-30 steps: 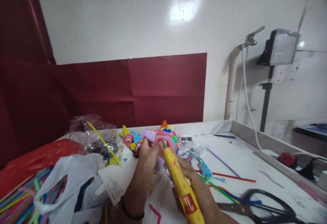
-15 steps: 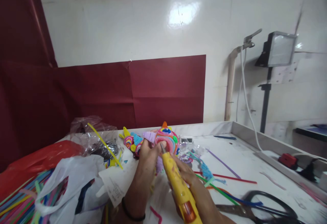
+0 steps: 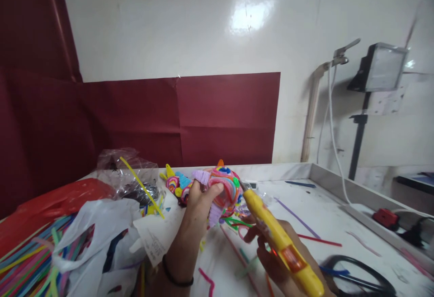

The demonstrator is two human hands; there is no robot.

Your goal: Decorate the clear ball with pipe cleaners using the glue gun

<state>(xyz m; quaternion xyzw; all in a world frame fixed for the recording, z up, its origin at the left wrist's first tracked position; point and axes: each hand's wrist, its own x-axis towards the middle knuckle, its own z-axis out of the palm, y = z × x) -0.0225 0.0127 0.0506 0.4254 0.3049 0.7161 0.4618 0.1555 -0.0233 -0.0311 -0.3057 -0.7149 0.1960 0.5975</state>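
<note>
Fingers of the left hand clamped the pipe-cleaner ball above the desk; right hand gripped the glue gun, nozzle touching it; probably light, soft, crushable, best held by its sides.

The right hand is mostly hidden behind the yellow glue gun, whose rear end runs off the bottom edge, and the nozzle tip is too small to tell whether it touches the pipe-cleaner ball. The left hand covers the near side of that ball, and its forearm is cut by the bottom edge. The scissors are cut off at the bottom, the bundle of pipe cleaners leaves by the left corner, and the contents of the clear bag are too blurred to make out
</note>
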